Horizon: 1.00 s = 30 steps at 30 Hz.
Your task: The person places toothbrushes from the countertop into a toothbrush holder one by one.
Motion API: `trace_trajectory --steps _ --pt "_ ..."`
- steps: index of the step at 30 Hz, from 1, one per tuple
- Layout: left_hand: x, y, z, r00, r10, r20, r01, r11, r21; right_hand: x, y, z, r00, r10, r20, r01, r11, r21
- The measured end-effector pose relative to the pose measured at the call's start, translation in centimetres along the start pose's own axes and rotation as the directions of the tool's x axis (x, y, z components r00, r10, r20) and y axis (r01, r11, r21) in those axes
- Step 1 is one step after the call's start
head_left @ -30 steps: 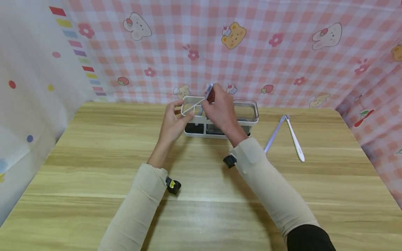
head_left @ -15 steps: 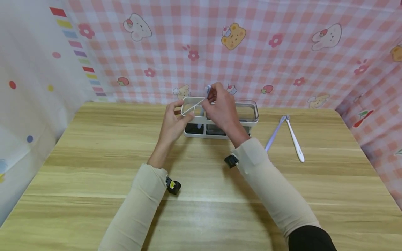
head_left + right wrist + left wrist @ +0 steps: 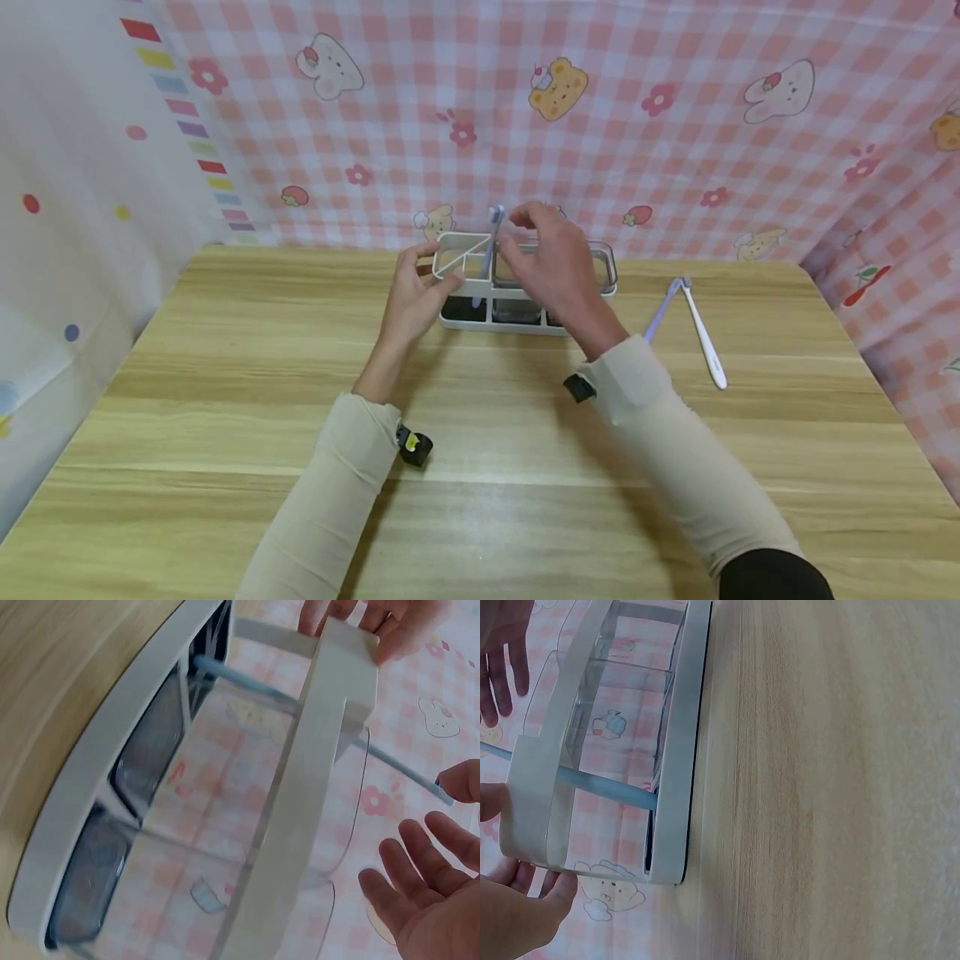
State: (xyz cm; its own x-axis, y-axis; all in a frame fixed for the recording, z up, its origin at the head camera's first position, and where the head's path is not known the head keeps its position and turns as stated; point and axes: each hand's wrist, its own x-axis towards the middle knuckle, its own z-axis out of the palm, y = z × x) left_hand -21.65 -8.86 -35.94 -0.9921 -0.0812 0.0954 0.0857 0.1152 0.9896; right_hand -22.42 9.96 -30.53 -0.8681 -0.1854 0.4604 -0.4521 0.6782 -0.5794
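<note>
A white toothbrush holder [image 3: 517, 292] with clear cups stands near the back of the table. My left hand [image 3: 408, 296] grips its left end, thumb in front and fingers behind the upper rim. A light blue-purple toothbrush [image 3: 490, 250] stands slightly tilted in a small compartment, its head above the rim; the left wrist view shows its handle [image 3: 607, 786] reaching down to the base. Just right of the brush head is my right hand [image 3: 555, 262], fingers parted and holding nothing. In the right wrist view its thumb [image 3: 461, 781] overlaps the brush's upper end; contact is unclear.
Right of the holder, a purple toothbrush [image 3: 662, 310] and a white toothbrush [image 3: 705, 333] lie on the wooden table [image 3: 480, 500], heads together. The right sleeve partly covers the purple one. A pink checked cloth [image 3: 480, 100] hangs behind the table.
The right hand has lowered the toothbrush into the compartment, let go of it and moved off to the right. The left hand has stayed at the holder's left end.
</note>
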Motion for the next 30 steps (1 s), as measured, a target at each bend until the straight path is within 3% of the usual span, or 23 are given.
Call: trace_trajectory --steps 10,16,23,30 --pt "0.0 0.1 -0.1 1.000 -0.007 0.007 0.007 1.000 0.001 -0.7 1.3 -1.7 0.998 -0.059 -0.013 0.054 0.967 -0.250" --pt "0.0 0.1 -0.1 1.000 -0.007 0.012 0.007 1.000 0.007 -1.0 2.8 -3.0 0.995 -0.086 -0.043 0.068 0.946 -0.316" --pt "0.0 0.0 -0.2 1.000 -0.004 0.009 0.004 1.000 0.011 -1.7 5.0 -4.6 1.000 -0.021 -0.008 0.017 0.922 -0.387" --pt "0.0 0.1 0.0 1.000 0.003 0.006 -0.003 1.000 0.009 -2.5 7.0 -6.1 0.999 -0.011 -0.035 -0.004 0.913 -0.408"
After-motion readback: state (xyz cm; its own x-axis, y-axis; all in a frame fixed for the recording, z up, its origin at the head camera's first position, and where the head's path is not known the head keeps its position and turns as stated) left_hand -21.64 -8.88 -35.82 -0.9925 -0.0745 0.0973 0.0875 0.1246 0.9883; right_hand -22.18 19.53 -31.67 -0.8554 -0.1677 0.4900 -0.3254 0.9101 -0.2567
